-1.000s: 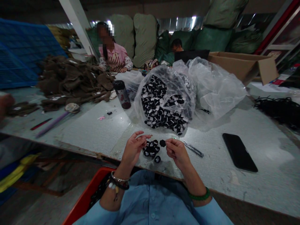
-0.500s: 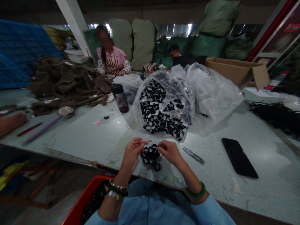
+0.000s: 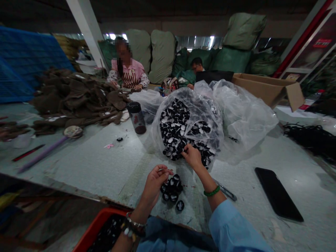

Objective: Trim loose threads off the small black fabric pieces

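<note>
Worryingly, the right hand (image 3: 193, 157) is reaching into a slack plastic bag (image 3: 244, 119) of black-and-white pieces (image 3: 174, 122), its grip unclear, the left hand (image 3: 154, 183) pinching something tiny, and one snag could spill them.

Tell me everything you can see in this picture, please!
Clear plastic bag of small pieces: one, black and white pieces, middle of the pale grey table.
Round black pieces: a small pile, black and white, near the table edge.
Flat black phone: one, black, right side of the table.
Dark bottle with black lid: one, dark, left of the bag.
Soft brown fabric pieces: a big heap, brown, left on the table.
Cardboard box: one, tan, behind the bag.
Stuffed sacks: many, green, far back.
Red plastic crate: one, red, below the table edge.
Seated person: one, pink top, across the table.
Left hand: one, above the pile.
Right hand: one, fingers at the bag's pieces.
</note>
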